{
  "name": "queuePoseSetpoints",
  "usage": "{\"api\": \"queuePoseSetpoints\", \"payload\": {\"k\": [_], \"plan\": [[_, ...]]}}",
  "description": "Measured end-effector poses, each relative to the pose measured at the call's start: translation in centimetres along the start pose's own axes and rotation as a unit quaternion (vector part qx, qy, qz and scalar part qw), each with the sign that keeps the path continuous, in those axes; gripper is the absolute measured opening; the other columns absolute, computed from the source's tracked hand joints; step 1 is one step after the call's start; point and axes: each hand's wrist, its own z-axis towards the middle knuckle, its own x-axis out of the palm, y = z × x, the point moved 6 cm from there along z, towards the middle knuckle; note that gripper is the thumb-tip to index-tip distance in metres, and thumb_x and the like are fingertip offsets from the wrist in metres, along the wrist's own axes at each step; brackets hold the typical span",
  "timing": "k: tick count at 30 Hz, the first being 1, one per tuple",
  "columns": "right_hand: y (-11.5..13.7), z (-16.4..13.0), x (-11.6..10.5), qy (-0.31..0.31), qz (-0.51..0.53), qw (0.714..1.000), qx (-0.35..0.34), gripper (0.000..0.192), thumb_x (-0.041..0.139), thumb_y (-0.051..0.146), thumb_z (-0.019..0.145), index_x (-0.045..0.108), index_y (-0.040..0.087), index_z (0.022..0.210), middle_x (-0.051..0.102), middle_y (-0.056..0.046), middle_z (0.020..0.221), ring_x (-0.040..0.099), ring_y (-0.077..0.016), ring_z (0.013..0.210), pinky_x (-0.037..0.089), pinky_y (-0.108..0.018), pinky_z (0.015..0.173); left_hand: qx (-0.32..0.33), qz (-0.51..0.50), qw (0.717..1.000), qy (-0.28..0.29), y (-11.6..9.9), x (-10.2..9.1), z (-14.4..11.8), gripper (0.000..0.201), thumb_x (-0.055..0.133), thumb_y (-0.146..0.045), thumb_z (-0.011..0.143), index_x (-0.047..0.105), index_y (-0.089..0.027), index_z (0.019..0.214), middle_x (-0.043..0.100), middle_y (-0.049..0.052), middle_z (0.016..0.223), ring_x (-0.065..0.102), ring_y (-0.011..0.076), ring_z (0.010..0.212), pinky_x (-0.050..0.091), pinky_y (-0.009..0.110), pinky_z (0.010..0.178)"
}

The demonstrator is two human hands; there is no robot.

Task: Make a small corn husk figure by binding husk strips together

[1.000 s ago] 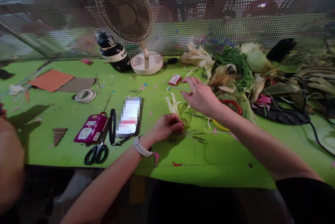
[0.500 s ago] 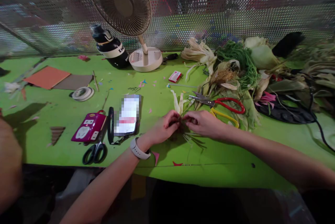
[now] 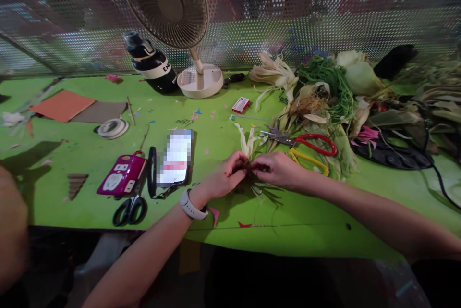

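My left hand (image 3: 227, 177), with a white watch on its wrist, and my right hand (image 3: 278, 169) meet over the green table (image 3: 90, 164). Both pinch the base of a small bundle of pale corn-husk strips (image 3: 248, 141), whose tips stick up behind the fingers. Thin dark strands trail from the hands toward the table's front edge. Red-handled scissors (image 3: 306, 141) lie just beyond my right hand, on top of yellow-handled ones (image 3: 312, 161).
A heap of husks and green cord (image 3: 324, 88) fills the right rear. A fan (image 3: 173, 15) and black bottle (image 3: 151, 64) stand by the mesh wall. A phone (image 3: 175, 157), pink case (image 3: 122, 176), black scissors (image 3: 130, 209), tape roll (image 3: 113, 128) and orange card (image 3: 62, 105) lie left.
My right hand came back from near the husk heap and joined the left on the husk bundle. The red scissors it covered now show. In the last half second the hands hardly moved.
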Motion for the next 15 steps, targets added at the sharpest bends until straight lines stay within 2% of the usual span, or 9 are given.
{"api": "queuePoseSetpoints", "payload": {"k": [7, 11, 15], "plan": [[0.43, -0.29, 0.12, -0.022, -0.046, 0.997, -0.063, 0.014, 0.054, 0.016, 0.083, 0.068, 0.014, 0.087, 0.07, -0.007, 0.081, 0.06, -0.0136, 0.068, 0.042, -0.025, 0.065, 0.006, -0.004, 1.0, 0.003, -0.02, 0.03, 0.06, 0.007, 0.045, -0.019, 0.083, 0.043, -0.019, 0.09, 0.053, -0.001, 0.077, 0.048, 0.0104, 0.07, 0.04, 0.024, 0.063], [0.36, -0.31, -0.06, -0.032, -0.052, 0.997, -0.045, 0.01, 0.057, 0.014, 0.078, 0.067, 0.013, 0.082, 0.067, -0.005, 0.073, 0.055, -0.0113, 0.061, 0.039, -0.023, 0.059, 0.023, -0.002, 1.0, -0.002, -0.13, -0.06, 0.16, 0.007, 0.045, -0.019, 0.083, 0.047, -0.018, 0.089, 0.054, 0.0, 0.079, 0.049, 0.0114, 0.074, 0.041, 0.025, 0.067], [0.32, -0.26, -0.23, -0.033, -0.03, 0.999, -0.016, 0.008, 0.059, 0.012, 0.074, 0.066, 0.014, 0.078, 0.064, -0.002, 0.066, 0.05, -0.0088, 0.055, 0.036, -0.021, 0.055, 0.017, 0.008, 1.0, -0.005, 0.02, -0.17, 0.22, 0.005, 0.047, -0.022, 0.083, 0.049, -0.018, 0.085, 0.052, -0.002, 0.076, 0.048, 0.0105, 0.07, 0.041, 0.024, 0.065]]}}
